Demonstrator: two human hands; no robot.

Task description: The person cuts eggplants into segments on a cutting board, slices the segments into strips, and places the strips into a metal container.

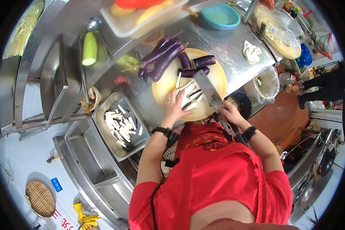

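Cream-white eggplant strips (189, 94), edged with dark skin, lie bunched at the middle of the round cutting board (163, 92). At the board's near left edge, the left hand (174, 108) has its fingers spread wide, thumb apart, right beside the strips; whether the fingertips press on them I cannot tell. At the board's near right edge, the right hand (231, 115) has its fingers wrapped round the handle of a cleaver (209, 90).

From where I'm standing, the worry is the left hand: with those fingers stretched rather than tucked, a slip or sideways swing of the blade could nick them. Loose strips might also skid under the edge, and the eggplant chunks (204, 61) on the board's far side could roll into its way.

The cleaver's long axis slants across the board, handle toward the near right, blade end pointing far left. Most strips run roughly crosswise to it, near left to far right.
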